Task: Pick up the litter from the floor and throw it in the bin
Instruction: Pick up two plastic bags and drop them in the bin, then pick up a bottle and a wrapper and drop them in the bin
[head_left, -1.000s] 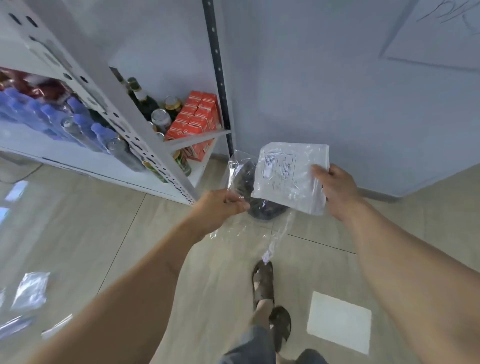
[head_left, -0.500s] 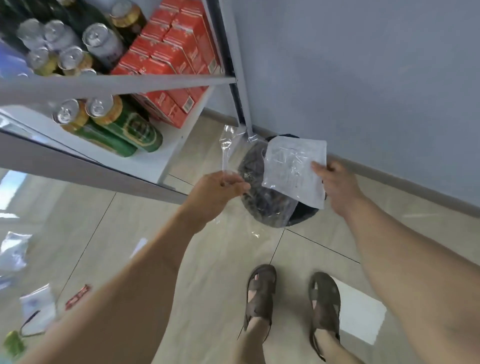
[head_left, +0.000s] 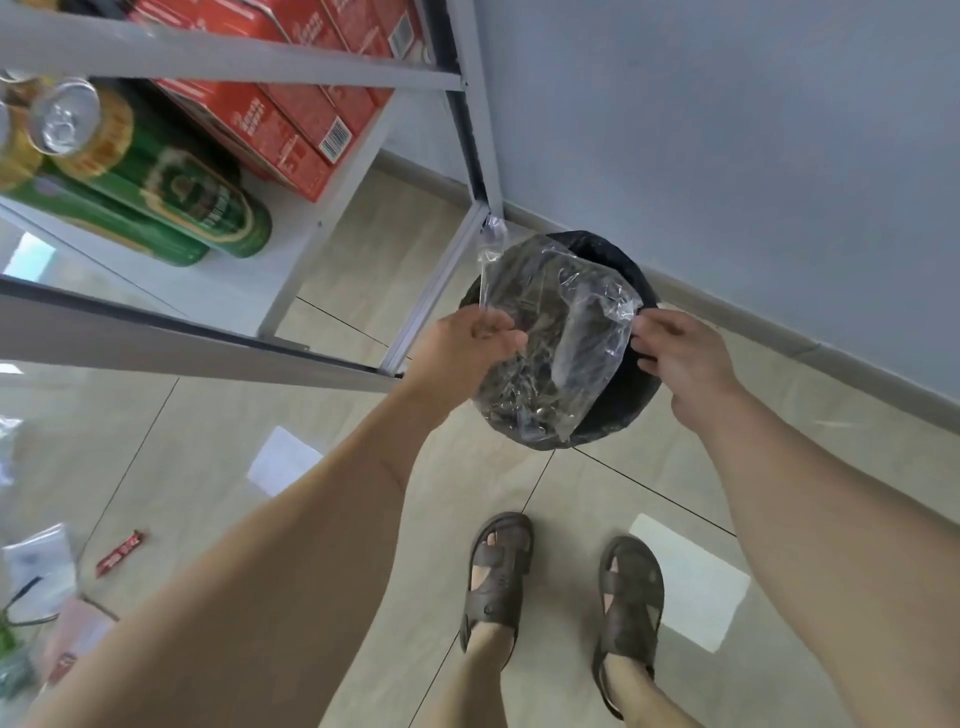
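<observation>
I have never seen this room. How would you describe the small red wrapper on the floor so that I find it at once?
Start at the metal shelf with green cans, then look down the beige tiled floor toward the person's left side. The red wrapper lies alone, a thin, narrow strip. The litter nearby is mostly pale or clear plastic.

A single wide-angle view from the person's head looks steeply down at the floor (head_left: 332, 519). The sandalled feet (head_left: 496, 571) sit near the bottom edge, the bin (head_left: 631, 395) just beyond, close below. A shelf (head_left: 291, 249) fills the far left, the wall (head_left: 727, 130) the far right.
</observation>
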